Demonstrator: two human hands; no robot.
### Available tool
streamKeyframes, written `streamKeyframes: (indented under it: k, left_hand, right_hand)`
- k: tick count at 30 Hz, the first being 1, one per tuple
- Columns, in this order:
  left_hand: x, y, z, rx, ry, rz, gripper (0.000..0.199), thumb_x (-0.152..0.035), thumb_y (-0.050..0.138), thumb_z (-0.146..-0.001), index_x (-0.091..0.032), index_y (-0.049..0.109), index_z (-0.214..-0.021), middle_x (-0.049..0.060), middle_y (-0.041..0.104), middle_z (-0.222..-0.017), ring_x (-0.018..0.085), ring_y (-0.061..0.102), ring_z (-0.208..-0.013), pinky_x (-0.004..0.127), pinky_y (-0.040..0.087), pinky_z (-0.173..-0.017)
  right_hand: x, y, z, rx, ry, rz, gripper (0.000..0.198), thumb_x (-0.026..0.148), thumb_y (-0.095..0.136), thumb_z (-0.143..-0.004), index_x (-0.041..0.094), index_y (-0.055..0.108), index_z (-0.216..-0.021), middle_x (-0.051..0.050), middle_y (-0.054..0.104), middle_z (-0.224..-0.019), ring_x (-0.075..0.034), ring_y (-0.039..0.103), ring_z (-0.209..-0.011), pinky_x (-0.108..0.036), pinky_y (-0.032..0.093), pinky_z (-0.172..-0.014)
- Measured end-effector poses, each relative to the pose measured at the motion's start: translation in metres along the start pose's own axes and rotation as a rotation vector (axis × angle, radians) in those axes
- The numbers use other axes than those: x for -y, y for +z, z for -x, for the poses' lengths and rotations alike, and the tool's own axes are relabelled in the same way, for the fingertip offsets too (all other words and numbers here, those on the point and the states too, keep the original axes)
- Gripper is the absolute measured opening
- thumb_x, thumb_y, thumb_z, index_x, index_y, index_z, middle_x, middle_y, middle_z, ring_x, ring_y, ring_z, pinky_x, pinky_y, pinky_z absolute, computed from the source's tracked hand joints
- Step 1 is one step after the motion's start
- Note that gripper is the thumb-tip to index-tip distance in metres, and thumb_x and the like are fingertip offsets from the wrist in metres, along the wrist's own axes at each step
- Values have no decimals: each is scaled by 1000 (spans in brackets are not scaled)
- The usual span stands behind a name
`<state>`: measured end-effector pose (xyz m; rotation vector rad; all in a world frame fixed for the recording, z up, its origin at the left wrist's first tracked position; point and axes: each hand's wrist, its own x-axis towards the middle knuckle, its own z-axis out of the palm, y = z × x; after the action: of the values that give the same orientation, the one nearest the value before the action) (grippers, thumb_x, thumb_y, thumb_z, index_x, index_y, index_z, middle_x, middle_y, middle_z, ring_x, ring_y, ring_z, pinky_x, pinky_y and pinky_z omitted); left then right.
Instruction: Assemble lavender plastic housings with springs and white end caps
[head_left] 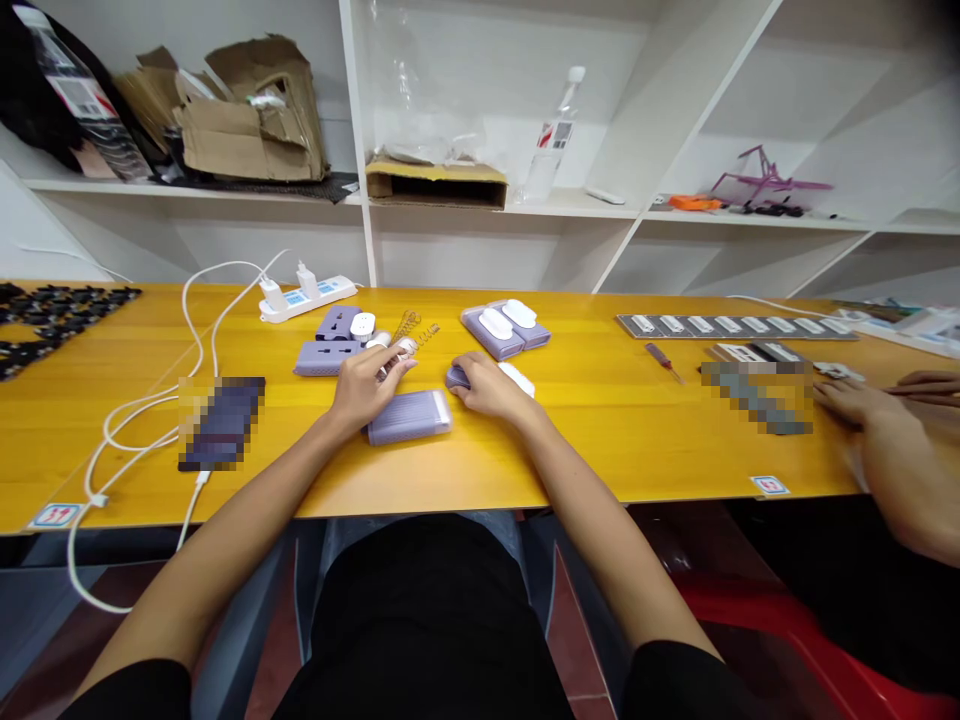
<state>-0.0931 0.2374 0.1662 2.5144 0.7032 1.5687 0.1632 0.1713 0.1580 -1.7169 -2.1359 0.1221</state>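
Lilac plastic, by its look, makes up the ribbed rectangular block with a pale end (409, 417) lying on the glossy yellow worktop (480, 470), on the body side of both grips and partly under the left one. It should be light and stiff, rather smooth at the pale end; the ribbed long sides look like the surer place to take hold. Whether the left hand touches it, I cannot tell.

The right hand (491, 387) reaches in palm down, its grip curled narrow around a small rounded lilac piece (456, 378), probably light and hard, best pinched by its edges. The left hand (365, 385) slants inward, forearm low, thumb and fingers drawn close beside a small round white part (406, 347); whether it is held is unclear.

Just beyond the left grip lie thin coppery coil springs (409, 325), likely easily bent, and, to its left, lilac socketed blocks (326, 358). Beyond the right grip, white oval caps (496, 323) rest on a lilac pair of blocks (505, 346).
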Motion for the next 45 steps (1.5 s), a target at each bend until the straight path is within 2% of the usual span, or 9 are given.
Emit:
streamKeyframes:
  k: [4,9,13,19,24,28,32,37,45]
  left_hand:
    - [0,0,0,-2,11,1,29,-41,67,-105,-17,81,-112,6,78,-87,15,66,-70,28,51,-69]
    - [-1,0,0,-5,11,-18,30,-43,67,-105,-17,81,-111,7,79,-88,15,65,-69,29,50,-69]
    - [-1,1,0,-2,8,-18,29,-42,66,-105,-17,80,-111,6,78,-88,15,64,-67,28,50,-68]
    - [-6,-2,-3,48,-63,-10,24,-34,57,-108,-17,72,-114,10,78,-103,20,71,-87,32,54,-80]
    - [-14,-4,-1,37,-64,-52,22,-38,68,-102,-18,70,-110,2,69,-82,15,62,-68,28,48,-67]
    - [-18,-1,3,27,84,18,20,-37,73,-100,-19,76,-108,-2,66,-68,11,56,-55,25,43,-58]
    - [-18,4,7,67,199,23,20,-35,70,-102,-19,80,-110,1,77,-75,10,59,-52,25,44,-56]
    - [-15,7,11,98,143,-59,28,-43,70,-101,-20,80,-113,-2,70,-62,12,58,-48,25,43,-54]
    - [-15,9,14,145,117,-193,34,-46,71,-99,-21,78,-121,-1,69,-62,15,63,-53,27,44,-57]
  right_hand:
    - [0,-4,-1,-97,-33,-5,22,24,68,-98,15,72,-118,-18,72,-120,-32,65,-117,-43,51,-105]
    - [-5,-7,-3,-287,-86,-70,29,32,61,-103,16,75,-123,-18,71,-122,-34,63,-119,-48,49,-110]
    - [-7,-10,-3,-199,-42,-140,25,33,65,-99,16,80,-108,-15,74,-108,-31,66,-106,-45,51,-102]
    - [-7,-6,-11,-262,154,-963,38,53,74,-92,22,79,-113,-6,80,-110,-26,72,-100,-40,56,-92]
    - [5,-9,-9,-57,229,-1490,40,49,84,-86,18,76,-110,-9,80,-102,-22,74,-81,-31,56,-61]
    - [23,-10,-2,65,170,-1561,36,47,82,-90,18,76,-111,-7,80,-95,-19,70,-70,-30,57,-57]
    - [35,-7,-1,71,156,-1567,39,48,88,-85,21,79,-112,-6,81,-104,-18,72,-81,-29,61,-67]
    - [40,-5,-1,27,89,-1521,42,51,91,-82,24,81,-113,-5,82,-113,-20,74,-99,-30,61,-87]
    - [42,0,-2,-49,62,-1450,49,56,92,-78,27,80,-115,-4,80,-120,-22,73,-108,-34,60,-96]
